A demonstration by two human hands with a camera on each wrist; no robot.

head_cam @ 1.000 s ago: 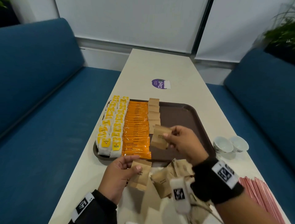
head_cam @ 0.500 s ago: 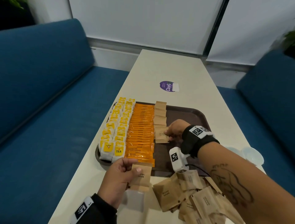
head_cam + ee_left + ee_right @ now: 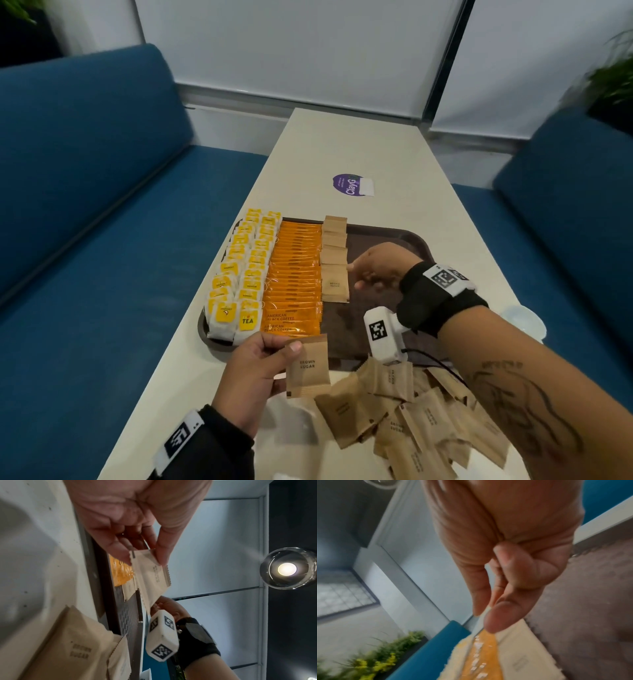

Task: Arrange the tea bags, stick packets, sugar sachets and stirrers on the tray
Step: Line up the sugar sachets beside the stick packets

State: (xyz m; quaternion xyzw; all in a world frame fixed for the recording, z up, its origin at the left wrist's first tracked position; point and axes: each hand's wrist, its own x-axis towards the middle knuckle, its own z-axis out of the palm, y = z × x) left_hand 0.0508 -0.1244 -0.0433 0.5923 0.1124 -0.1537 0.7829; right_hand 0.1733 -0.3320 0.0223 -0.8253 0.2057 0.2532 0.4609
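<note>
A brown tray (image 3: 387, 236) holds two columns of yellow tea bags (image 3: 246, 267), a column of orange stick packets (image 3: 296, 274) and a column of brown sugar sachets (image 3: 334, 240). The nearest sachet (image 3: 335, 282) lies flat at the column's near end. My right hand (image 3: 354, 275) has thumb and forefinger at that sachet's right edge, and in the right wrist view they pinch (image 3: 483, 615) it. My left hand (image 3: 284, 346) holds another sugar sachet (image 3: 306, 366) between thumb and fingers just before the tray's near rim, as the left wrist view (image 3: 150, 572) confirms. No stirrers are in view.
Several loose sugar sachets (image 3: 411, 411) are heaped on the table under my right forearm. A white cup (image 3: 520, 318) stands right of the tray. A purple sticker (image 3: 351, 185) marks the far tabletop. Blue sofas (image 3: 85, 205) flank the table.
My right hand carried its sachet forward and laid it flat at the near end of the sachet column. My left hand kept its sachet near the tray's front rim.
</note>
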